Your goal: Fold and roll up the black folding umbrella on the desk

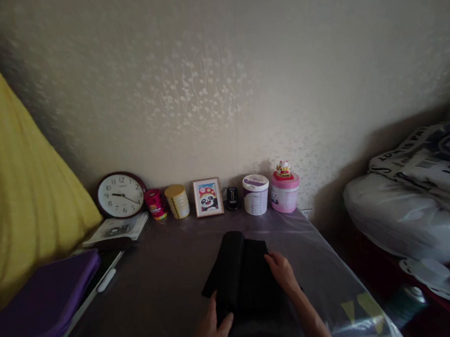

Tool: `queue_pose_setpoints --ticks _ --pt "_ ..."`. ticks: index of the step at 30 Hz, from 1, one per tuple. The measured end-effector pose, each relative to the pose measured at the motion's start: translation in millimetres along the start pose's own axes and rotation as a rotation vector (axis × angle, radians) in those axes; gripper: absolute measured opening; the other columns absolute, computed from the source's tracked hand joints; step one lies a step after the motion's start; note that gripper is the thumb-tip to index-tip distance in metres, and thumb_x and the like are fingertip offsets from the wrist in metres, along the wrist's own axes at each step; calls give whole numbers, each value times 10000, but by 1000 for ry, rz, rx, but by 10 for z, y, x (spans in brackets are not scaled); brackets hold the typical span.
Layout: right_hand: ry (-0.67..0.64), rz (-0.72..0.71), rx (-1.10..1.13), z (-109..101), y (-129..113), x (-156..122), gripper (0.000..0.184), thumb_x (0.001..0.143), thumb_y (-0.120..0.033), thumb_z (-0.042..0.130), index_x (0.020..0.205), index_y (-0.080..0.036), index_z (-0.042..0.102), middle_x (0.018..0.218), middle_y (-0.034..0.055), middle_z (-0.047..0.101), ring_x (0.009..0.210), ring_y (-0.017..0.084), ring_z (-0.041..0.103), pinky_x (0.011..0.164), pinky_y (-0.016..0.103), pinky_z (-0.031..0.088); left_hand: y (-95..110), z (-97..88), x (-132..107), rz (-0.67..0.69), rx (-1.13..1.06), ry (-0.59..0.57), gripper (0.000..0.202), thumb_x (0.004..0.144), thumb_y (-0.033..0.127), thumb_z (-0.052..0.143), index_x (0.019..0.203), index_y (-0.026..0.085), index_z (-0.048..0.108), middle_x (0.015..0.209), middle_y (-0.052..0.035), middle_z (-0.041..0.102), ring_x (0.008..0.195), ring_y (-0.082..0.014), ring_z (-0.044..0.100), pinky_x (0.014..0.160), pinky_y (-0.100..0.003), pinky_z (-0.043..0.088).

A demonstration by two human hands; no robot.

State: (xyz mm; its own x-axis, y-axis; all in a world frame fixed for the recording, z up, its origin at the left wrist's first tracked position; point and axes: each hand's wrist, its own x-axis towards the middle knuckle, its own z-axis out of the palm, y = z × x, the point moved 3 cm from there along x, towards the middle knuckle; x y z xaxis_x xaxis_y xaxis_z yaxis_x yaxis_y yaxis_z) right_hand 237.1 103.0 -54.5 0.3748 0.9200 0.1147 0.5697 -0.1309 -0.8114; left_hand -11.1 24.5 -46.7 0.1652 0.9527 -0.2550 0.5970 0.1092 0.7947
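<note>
A black cloth bundle (234, 276) lies on the table in front of me, with a rounded, roll-like middle and a flap out to each side. It is too dark to make out its kind. My left hand (212, 328) grips its near left end, thumb on top and fingers partly hidden at the side. At the right flap's outer edge, my right hand (281, 271) pinches the cloth between thumb and fingers. The bundle's near end fades into shadow between my forearms.
Along the wall stand a clock (120, 195), a pink-red can (155, 204), a yellow tin (177, 201), a framed panda picture (208, 198) and two tubs (256, 194). A purple folder (45, 305) lies left. Bagged bedding (407, 217) sits beyond the table's (325, 249) right edge.
</note>
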Motion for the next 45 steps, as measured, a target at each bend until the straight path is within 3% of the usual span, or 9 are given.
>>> queue_pose_setpoints --ticks 3,7,10,21,28,32,35,40,45 --pt "-12 -55 91 -1 -60 57 378 764 -427 440 900 -145 652 858 88 684 832 217 621 725 287 458 -30 62 46 52 78 -7 641 831 346 361 1373 83 143 1329 -136 424 1193 -188 435 963 -290 356" --pt "-31 -101 210 39 -233 101 529 741 -536 431 953 -99 643 835 90 687 781 216 624 689 286 474 -37 109 76 37 185 -29 658 836 327 346 1374 32 107 1302 -168 447 1156 -194 476 945 -288 363" --pt "-47 -110 260 123 -430 116 547 740 -508 458 1022 -65 615 852 106 684 779 218 622 699 292 473 -5 116 71 47 256 -28 653 838 308 339 1369 5 109 1285 -192 457 1141 -205 489 930 -292 370" --pt "-160 -123 -44 693 -983 136 368 799 -308 480 1084 -96 578 903 102 682 860 192 628 703 234 445 -25 153 78 66 376 -49 655 834 281 346 1372 3 97 1159 -197 564 1024 -221 571 843 -285 414" --pt "-197 -120 -266 820 -1096 20 302 818 -268 478 1065 -115 562 934 136 673 932 240 612 742 288 420 16 92 47 17 472 -41 652 830 318 355 1367 9 153 1070 -194 610 974 -245 590 812 -309 426" --pt "-206 -122 -328 838 -1114 5 292 828 -281 469 1062 -126 550 905 130 678 918 233 619 728 282 419 11 66 -36 35 455 47 669 825 351 354 1363 4 160 1249 -216 481 1092 -253 519 880 -324 400" --pt "-203 -127 -347 841 -1108 12 295 831 -289 464 1068 -131 540 903 126 679 923 227 618 726 278 417 85 62 -127 59 446 87 678 814 311 379 1385 68 106 1368 -187 339 1184 -232 435 920 -297 370" --pt "-190 -134 -360 843 -1094 -6 310 832 -284 461 1087 -122 527 904 130 677 915 230 621 724 282 418 254 113 -159 75 561 4 795 760 171 462 1381 294 -19 1156 -130 521 900 -227 604 752 -314 439" --pt "-195 -148 -352 860 -1128 -11 337 824 -284 474 1104 -104 522 880 134 679 881 248 628 703 299 427 282 162 -43 45 603 -13 690 778 117 395 1374 313 107 1063 -136 557 832 -238 620 708 -331 445"
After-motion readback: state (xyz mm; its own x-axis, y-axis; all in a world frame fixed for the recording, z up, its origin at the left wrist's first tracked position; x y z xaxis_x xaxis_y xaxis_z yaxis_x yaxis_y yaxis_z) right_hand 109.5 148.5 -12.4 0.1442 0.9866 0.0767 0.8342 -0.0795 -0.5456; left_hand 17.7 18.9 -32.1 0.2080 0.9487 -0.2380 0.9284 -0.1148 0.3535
